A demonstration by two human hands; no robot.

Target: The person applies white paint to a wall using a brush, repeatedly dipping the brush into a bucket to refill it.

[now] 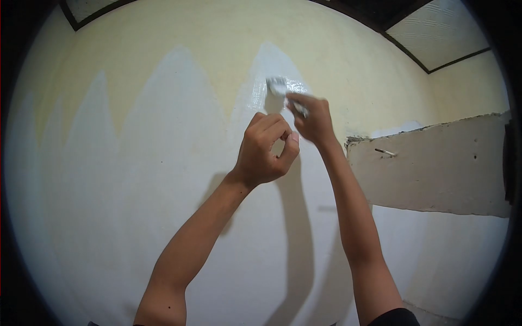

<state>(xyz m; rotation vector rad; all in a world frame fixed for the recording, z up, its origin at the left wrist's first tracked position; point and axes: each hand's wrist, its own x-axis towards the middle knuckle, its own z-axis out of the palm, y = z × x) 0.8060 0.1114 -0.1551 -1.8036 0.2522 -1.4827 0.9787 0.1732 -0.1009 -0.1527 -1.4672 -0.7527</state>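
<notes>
My right hand [312,120] is closed around the handle of a paintbrush [277,86], partly hidden by the fingers. Its white-coated bristles meet the wall inside a pale painted peak [267,57], where the paint looks wet and shiny. Lower and to the left, my left hand [266,146] is raised before the wall, its fingers curled and the thumb bent toward the index finger. I see nothing in that hand, and it appears apart from the brush.
The wall [234,60] is cream above, with several pale painted peaks rising from the white lower part. At right, a grey-brown panel [435,168] with a rough top edge carries a small protruding peg [385,152]. Dark-trimmed ceiling panels [440,30] are overhead.
</notes>
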